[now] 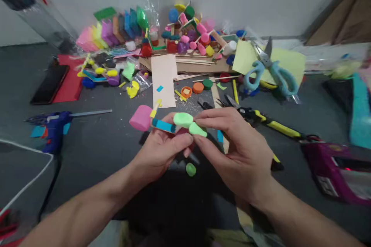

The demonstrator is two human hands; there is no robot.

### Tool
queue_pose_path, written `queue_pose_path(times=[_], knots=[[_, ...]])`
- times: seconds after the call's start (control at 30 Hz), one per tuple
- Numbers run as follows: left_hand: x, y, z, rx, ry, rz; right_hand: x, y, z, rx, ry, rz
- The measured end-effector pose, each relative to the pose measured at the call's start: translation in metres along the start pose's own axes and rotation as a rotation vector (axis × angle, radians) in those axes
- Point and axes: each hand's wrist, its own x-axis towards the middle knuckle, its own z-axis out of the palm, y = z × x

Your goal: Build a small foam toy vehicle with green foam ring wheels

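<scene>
My left hand (160,150) is closed round a small craft piece (162,123): a blue-wrapped stick with a pink foam cylinder (141,117) at its left end and a light green foam disc (183,119) on top. My right hand (232,142) pinches a second light green foam piece (198,130) against that disc with thumb and fingertips. A small green foam bit (191,169) lies on the dark floor just below both hands.
Teal scissors (271,71) lie on yellow paper at the right. Yellow-handled pliers (269,121) sit behind my right hand. A blue glue gun (55,127) is at the left, a phone (50,83) on red card. Coloured foam shapes (185,31) and wooden sticks crowd the wall.
</scene>
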Motion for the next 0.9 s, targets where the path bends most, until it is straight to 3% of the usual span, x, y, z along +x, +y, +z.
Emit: queue_pose_path(times=[0.9], knots=[[-0.0004, -0.0082, -0.0075, 0.006, -0.077, 0.119, 0.0019, -0.0024, -0.0087, -0.028, -0.018, -0.024]])
